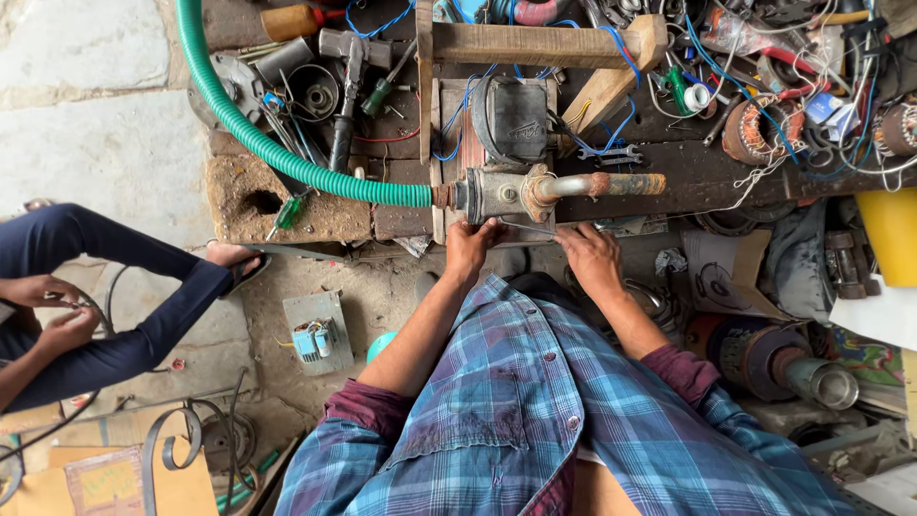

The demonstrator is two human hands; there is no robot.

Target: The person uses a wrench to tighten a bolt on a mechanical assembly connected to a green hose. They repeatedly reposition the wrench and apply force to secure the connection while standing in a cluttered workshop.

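Both forearms reach forward; left hand (470,246) and right hand (590,256) grip thin wire (528,227).

Daylit stone floor (86,143) beside a cluttered, grimy workbench (707,177).

Bare ground (401,296) opens at seven o'clock of the left hand (470,247). At twelve o'clock the water pump (501,191) blocks both hands; the green hose (277,153) bars ten o'clock, and stacked motor parts (764,354) crowd four o'clock of the right hand (592,256).
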